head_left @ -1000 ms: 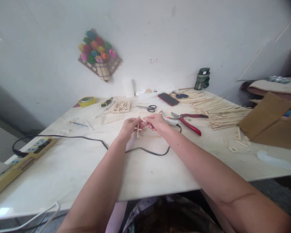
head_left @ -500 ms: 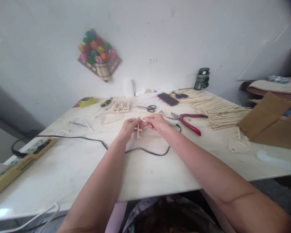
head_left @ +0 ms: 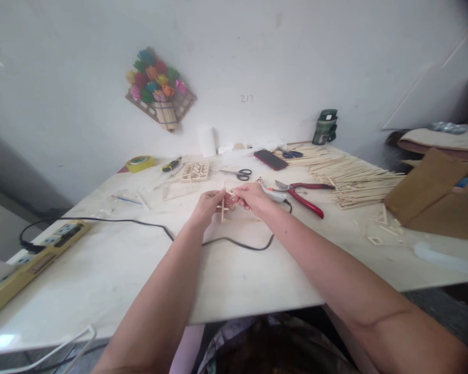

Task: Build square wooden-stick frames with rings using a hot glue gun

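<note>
Over the middle of the table, my left hand is closed on the left bar of a pale wooden stick frame. My right hand pinches at a small wooden piece by the frame's upper left part. The fingertips of both hands nearly meet there, and they hide much of the piece. Just right of my right hand lies a white glue gun, partly covered by the hand, with its black cord running in front of the frame.
Red-handled pruning shears, black scissors and a phone lie beyond my hands. Many wooden sticks spread toward a cardboard box. At left are a latticed wooden panel, yellow tape and a power strip.
</note>
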`<state>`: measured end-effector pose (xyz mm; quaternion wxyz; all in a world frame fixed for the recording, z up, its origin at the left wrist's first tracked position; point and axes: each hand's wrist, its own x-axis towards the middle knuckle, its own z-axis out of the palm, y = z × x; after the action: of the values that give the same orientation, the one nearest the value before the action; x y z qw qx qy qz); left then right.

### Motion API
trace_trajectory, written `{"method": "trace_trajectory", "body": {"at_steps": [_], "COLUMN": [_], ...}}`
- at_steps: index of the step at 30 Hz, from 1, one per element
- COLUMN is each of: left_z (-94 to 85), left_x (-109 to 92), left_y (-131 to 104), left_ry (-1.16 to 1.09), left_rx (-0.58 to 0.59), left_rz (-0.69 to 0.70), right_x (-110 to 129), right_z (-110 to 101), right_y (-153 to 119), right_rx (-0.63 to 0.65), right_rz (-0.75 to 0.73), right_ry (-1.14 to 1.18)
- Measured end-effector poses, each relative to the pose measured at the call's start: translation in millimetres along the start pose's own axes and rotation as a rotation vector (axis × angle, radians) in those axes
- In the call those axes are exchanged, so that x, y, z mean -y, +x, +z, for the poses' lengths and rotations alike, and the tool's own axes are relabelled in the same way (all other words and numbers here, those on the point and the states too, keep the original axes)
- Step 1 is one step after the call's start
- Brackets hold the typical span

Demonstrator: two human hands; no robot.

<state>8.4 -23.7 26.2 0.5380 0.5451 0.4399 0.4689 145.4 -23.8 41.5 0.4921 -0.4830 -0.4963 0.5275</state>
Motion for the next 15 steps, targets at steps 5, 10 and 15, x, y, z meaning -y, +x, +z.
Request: {"method": "trace_trajectory", "body": {"at_steps": [5, 10, 15], "left_z": [0.2, -1.9, -3.8], "left_x": [0, 0, 2], "left_y": [0, 0, 2], "left_ry": [0.005, 0.016, -0.001], "left_rx": [-0.050, -0.094, -0.111], "left_rz": [0.002, 0.032, 0.026], "right_x": [0, 5, 6], "right_z": [-2, -9, -19], "right_y": [2, 4, 10], "right_rx": [-0.003, -0.071, -0.203], "right_rz": [-0.032, -0.042, -0.220], "right_ry": [-0.098, -0.293, -0.504]}}
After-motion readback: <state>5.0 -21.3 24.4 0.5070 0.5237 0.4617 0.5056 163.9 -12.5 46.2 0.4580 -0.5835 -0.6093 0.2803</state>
